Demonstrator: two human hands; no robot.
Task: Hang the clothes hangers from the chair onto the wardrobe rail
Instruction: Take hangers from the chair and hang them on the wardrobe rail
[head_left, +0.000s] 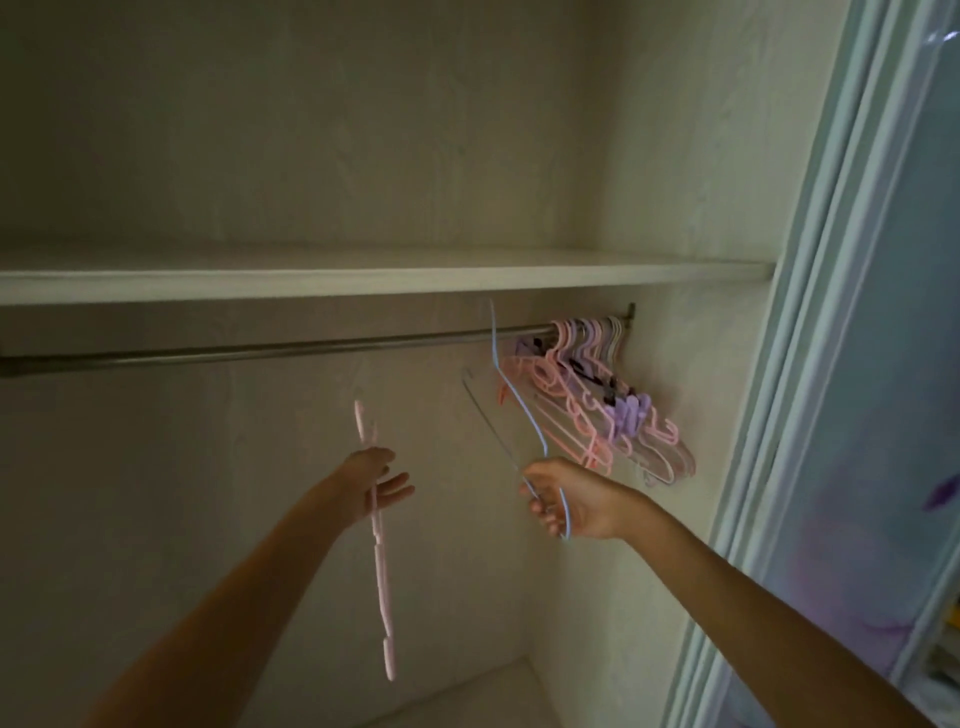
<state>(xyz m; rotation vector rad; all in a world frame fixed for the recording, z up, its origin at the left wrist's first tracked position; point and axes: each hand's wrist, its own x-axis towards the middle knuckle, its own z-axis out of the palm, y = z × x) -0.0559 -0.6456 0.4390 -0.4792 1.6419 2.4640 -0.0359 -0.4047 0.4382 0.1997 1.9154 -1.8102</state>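
Observation:
A metal wardrobe rail (260, 349) runs under a white shelf. Several pink and purple hangers (597, 400) hang bunched at its right end. My left hand (376, 483) holds a pink hanger (381, 561) seen edge-on, well below the rail, with some fingers spread. My right hand (566, 501) grips a thin blue hanger (511, 395) together with a grey wire one (488, 415); the blue hook reaches up in front of the rail, just left of the bunch. The chair is out of view.
The white shelf (415, 273) sits just above the rail. The wardrobe's back wall and right side wall (701, 208) enclose the space. A pale sliding door frame (831, 312) stands at the right. Most of the rail's length to the left is bare.

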